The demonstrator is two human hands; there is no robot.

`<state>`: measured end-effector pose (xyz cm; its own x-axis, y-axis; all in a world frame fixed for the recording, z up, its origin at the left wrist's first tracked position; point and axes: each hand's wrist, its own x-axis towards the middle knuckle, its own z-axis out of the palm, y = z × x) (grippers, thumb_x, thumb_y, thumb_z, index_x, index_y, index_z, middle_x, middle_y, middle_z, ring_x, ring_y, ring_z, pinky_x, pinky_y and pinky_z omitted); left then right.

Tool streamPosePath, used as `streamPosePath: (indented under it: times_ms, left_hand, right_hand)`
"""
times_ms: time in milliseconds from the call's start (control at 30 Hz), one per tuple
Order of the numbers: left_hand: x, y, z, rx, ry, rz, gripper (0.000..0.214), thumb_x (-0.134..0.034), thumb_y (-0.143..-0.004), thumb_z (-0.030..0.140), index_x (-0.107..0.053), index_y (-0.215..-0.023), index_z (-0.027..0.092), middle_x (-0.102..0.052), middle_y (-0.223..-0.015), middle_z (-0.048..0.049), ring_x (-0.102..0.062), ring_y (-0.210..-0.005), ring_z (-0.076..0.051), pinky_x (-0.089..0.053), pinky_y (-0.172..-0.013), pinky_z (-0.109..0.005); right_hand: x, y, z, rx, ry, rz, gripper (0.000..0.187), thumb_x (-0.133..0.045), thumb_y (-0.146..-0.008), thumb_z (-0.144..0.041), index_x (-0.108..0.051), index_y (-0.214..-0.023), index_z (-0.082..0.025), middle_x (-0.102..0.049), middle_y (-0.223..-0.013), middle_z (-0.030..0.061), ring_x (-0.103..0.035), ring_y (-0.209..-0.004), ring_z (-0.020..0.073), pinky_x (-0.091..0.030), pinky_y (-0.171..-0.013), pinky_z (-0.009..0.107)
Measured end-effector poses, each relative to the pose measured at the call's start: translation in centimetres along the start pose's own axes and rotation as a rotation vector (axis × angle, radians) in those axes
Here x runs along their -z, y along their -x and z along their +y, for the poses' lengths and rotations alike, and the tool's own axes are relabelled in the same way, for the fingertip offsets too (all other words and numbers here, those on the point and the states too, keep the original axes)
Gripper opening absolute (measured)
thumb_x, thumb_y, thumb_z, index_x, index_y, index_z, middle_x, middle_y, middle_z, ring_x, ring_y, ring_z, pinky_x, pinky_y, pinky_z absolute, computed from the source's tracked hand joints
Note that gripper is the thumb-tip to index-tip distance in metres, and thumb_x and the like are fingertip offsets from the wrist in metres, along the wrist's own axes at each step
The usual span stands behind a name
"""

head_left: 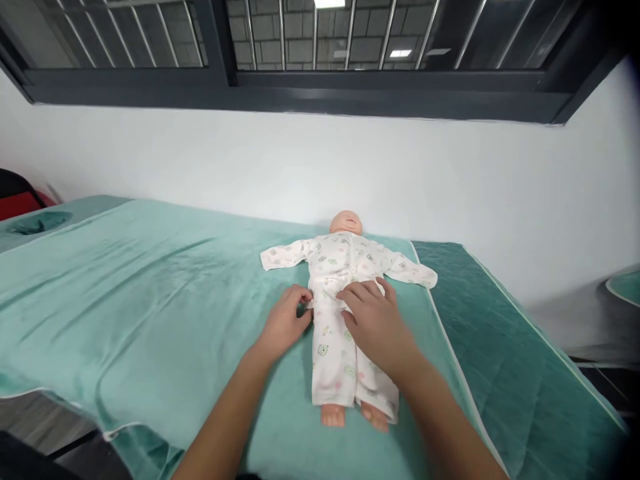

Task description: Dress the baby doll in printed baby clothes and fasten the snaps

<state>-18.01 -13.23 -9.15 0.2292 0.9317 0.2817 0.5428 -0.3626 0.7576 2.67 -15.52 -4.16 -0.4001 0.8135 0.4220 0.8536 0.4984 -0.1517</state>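
A baby doll [346, 222] lies on its back, arms stretched out to the sides and bare feet toward me. It wears a white long-sleeved top [333, 250] with small prints and matching white trousers [327, 360]. At the left side of the waist, the fingertips and thumb of my left hand [289, 317] pinch the edge of the clothes. My right hand [375, 320] rests over the front of the waist, palm down, its fingers apart and slightly bent. It covers part of the waistband and the upper right trouser leg.
Under the doll is a light green cloth [165, 287], wrinkled on the left. A darker green quilted cover [465, 313] shows at the right. Behind stands a white wall [200, 160] below a dark-framed window [320, 90] with bars. A red and black object [20, 197] is at the far left.
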Motion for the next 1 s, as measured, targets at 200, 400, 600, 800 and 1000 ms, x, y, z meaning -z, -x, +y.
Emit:
streamPosePath:
  times_ms: [200, 400, 600, 800, 1000]
  left_hand:
    - [0.1, 0.3, 0.1, -0.077, -0.096, 0.083, 0.008, -0.049, -0.084, 0.016, -0.054, -0.088, 0.021, -0.059, -0.088, -0.0012, -0.053, -0.085, -0.017, -0.041, -0.078, -0.031]
    - [0.3, 2.4, 0.2, -0.114, -0.135, 0.095, 0.012, -0.046, -0.081, 0.012, -0.052, -0.086, 0.021, -0.058, -0.087, -0.0011, -0.052, -0.083, -0.017, -0.041, -0.076, -0.030]
    - [0.9, 2.1, -0.3, -0.017, -0.100, -0.014, 0.015, -0.045, -0.080, 0.015, -0.056, -0.089, 0.021, -0.062, -0.088, -0.0013, -0.057, -0.083, -0.017, -0.047, -0.076, -0.030]
    - [4.2, -2.0, -4.0, 0.079, -0.374, 0.244, 0.042, -0.048, -0.080, 0.018, -0.056, -0.121, 0.016, -0.058, -0.126, -0.0136, -0.053, -0.121, -0.028, -0.043, -0.102, -0.041]
    - [7.0, -7.6, -7.4, 0.372, -0.715, 0.197, 0.064, -0.051, -0.085, 0.030, -0.039, -0.148, 0.025, -0.056, -0.138, -0.0161, -0.045, -0.131, -0.038, -0.039, -0.101, -0.055]
  right_hand:
    - [-0.4, -0.3, -0.3, 0.010, 0.053, 0.085, 0.014, -0.052, -0.091, -0.014, -0.063, -0.093, -0.022, -0.065, -0.096, 0.0040, -0.054, -0.098, 0.0223, -0.029, -0.106, 0.046]
    - [0.1, 0.8, -0.4, 0.099, 0.021, 0.110, 0.014, -0.052, -0.090, -0.014, -0.063, -0.096, -0.020, -0.063, -0.092, 0.0029, -0.053, -0.094, 0.0205, -0.032, -0.104, 0.042]
    - [0.9, 1.9, 0.0, 0.121, -0.042, 0.037, 0.020, -0.047, -0.093, -0.011, -0.062, -0.100, -0.022, -0.062, -0.097, 0.0040, -0.054, -0.096, 0.0214, -0.039, -0.096, 0.041]
    - [1.2, 3.7, 2.8, -0.091, -0.337, 0.146, 0.023, -0.046, -0.093, -0.014, -0.055, -0.113, -0.022, -0.059, -0.114, 0.0069, -0.055, -0.108, 0.0220, -0.045, -0.093, 0.037]
    - [2.0, 5.0, 2.6, -0.015, -0.558, 0.044, 0.019, -0.045, -0.096, -0.020, -0.058, -0.109, -0.025, -0.062, -0.113, 0.0039, -0.057, -0.108, 0.0184, -0.047, -0.093, 0.033]
